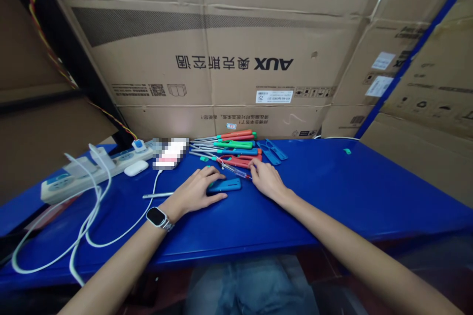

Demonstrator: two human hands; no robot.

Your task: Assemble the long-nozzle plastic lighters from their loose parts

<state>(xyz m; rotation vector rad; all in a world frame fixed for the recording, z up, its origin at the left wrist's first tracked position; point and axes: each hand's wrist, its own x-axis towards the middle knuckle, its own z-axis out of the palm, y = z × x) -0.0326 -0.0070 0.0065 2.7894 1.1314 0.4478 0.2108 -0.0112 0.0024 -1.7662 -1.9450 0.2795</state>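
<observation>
My left hand [197,191], with a smartwatch on its wrist, lies over a blue-handled screwdriver [226,186] on the blue table [332,192], fingers curled round the handle. The tool's metal shaft [157,195] sticks out to the left of the hand. My right hand [266,178] rests just right of that handle, its fingertips pinched at a small clear-handled tool [238,171]. Behind both hands lies a pile of several screwdrivers [231,147] with red, green and blue handles.
A white power strip [79,172] with plugs and white cables [84,229] occupies the left of the table, beside a white earbud case [136,168]. Two flat blue pieces [272,151] lie right of the pile. Large cardboard boxes [229,59] wall the back.
</observation>
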